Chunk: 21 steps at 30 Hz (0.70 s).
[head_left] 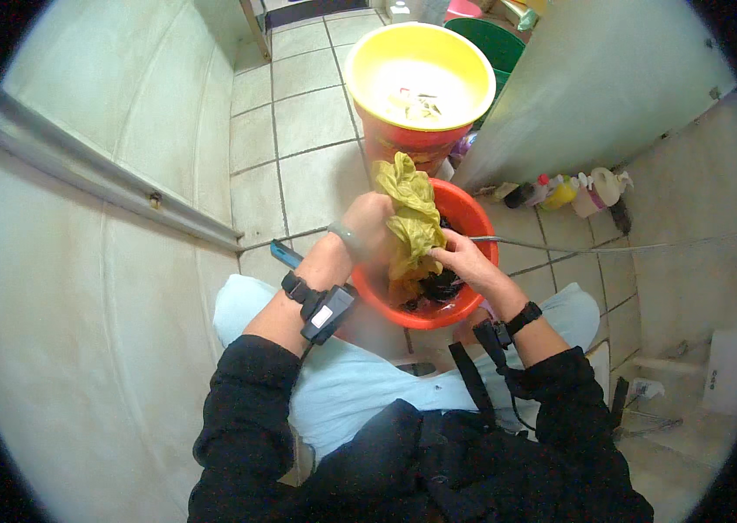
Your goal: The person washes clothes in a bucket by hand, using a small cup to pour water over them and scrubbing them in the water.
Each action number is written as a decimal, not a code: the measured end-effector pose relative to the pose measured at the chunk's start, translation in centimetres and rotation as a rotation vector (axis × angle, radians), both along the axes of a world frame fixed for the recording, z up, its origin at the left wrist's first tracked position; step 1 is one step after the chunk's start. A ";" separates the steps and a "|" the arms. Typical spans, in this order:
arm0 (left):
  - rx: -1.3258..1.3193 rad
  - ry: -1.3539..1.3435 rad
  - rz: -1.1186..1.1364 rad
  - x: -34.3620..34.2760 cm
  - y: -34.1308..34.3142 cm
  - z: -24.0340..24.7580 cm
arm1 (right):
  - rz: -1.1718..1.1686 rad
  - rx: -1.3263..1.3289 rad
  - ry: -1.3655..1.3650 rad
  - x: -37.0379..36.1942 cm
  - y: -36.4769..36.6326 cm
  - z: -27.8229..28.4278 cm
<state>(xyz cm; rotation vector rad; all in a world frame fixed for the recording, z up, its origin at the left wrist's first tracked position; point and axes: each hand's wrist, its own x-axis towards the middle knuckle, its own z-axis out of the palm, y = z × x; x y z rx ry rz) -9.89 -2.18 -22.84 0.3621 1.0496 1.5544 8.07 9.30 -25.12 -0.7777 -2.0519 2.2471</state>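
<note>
Head view: at frame centre, 2 hands grip a wet yellow-green cloth (409,213) over an orange basin (473,218); left hand (370,228) clamped on its upper part, right hand (460,257) pinching its lower end. Above stands a yellow bucket (464,61).

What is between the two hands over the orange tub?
A wet yellow-green cloth; the left hand and right hand both grip it, in the head view.
</note>
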 end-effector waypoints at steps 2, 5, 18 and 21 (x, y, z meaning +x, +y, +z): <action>-0.019 0.330 -0.041 -4.0 -2.4 -3.3 | 0.129 0.070 -0.019 -2.3 -0.9 1.0; -0.080 0.489 -0.130 -3.8 -2.5 -1.0 | 0.027 0.114 0.058 -1.7 0.3 3.2; 0.097 1.178 -0.095 -0.9 -1.9 3.2 | 0.006 0.085 0.166 -4.1 0.5 11.7; 0.005 1.370 -0.155 -1.4 -1.8 1.3 | 0.013 0.024 0.179 -4.2 0.9 11.4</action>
